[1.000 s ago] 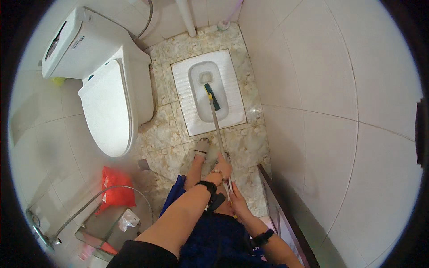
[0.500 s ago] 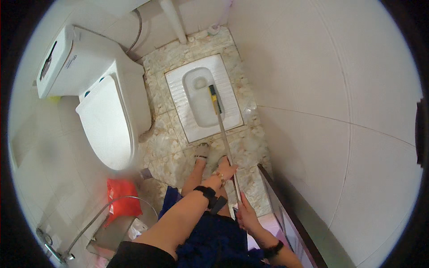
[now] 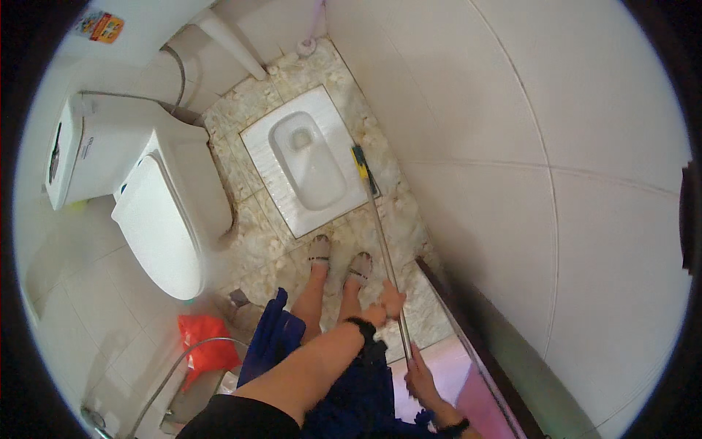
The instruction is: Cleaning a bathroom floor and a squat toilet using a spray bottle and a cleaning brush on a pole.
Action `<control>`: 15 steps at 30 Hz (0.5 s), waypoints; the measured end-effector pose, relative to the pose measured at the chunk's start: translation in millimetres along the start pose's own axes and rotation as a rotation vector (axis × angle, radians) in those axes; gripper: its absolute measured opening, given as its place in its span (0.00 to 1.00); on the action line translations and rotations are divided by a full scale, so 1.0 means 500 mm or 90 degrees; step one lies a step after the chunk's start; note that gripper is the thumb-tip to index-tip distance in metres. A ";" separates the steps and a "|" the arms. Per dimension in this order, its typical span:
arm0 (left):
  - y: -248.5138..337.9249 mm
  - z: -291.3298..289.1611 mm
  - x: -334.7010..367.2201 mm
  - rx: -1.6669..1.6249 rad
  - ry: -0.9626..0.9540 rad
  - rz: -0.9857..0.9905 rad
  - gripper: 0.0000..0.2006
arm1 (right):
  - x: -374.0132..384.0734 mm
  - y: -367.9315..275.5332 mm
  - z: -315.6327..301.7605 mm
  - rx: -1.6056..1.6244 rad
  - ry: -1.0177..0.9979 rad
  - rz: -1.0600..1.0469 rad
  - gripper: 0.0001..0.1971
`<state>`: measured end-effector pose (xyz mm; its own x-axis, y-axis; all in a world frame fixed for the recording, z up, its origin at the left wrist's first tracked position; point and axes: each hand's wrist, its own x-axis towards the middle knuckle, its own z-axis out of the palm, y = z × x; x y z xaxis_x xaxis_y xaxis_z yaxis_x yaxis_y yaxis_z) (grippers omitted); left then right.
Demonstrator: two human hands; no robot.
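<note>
Swung out of the squat pan since the earlier frame, the brush head now rests on its right rim, left hand and right hand both closed around the long handle, which could scrape the nearby wall if pushed wider.

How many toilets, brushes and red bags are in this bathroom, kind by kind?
Toilets: 2, a white squat pan set in the floor and a white seated toilet with closed lid
Long-handled brushes: 1, metal pole with green-yellow head, gripped by left hand and right hand
Red plastic bags: 1
Total: 4
</note>
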<state>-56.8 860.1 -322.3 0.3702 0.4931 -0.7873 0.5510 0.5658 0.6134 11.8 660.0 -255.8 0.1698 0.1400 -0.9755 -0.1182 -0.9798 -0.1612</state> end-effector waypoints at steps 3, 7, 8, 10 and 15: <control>-0.315 -0.070 0.298 0.262 -0.006 -0.150 0.23 | 0.121 -0.127 0.109 -0.059 -0.074 -0.164 0.24; -0.129 0.047 0.253 0.009 -0.151 -0.269 0.24 | 0.155 -0.057 0.001 -0.105 0.059 -0.210 0.23; -0.119 0.037 0.240 0.076 -0.232 -0.251 0.25 | 0.128 -0.054 -0.008 -0.141 0.040 -0.142 0.23; -0.303 0.087 0.204 0.143 0.019 -0.110 0.27 | 0.042 -0.053 0.002 -0.216 -0.017 -0.084 0.23; -0.297 0.241 0.058 0.153 -0.004 -0.287 0.30 | -0.077 -0.009 -0.033 -0.215 -0.009 0.079 0.24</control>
<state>-37.8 710.7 -443.5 0.0594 0.2306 -0.9712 0.8132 0.5532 0.1810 21.8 656.6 -215.0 0.1601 0.0166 -0.9870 0.1932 -0.9811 0.0148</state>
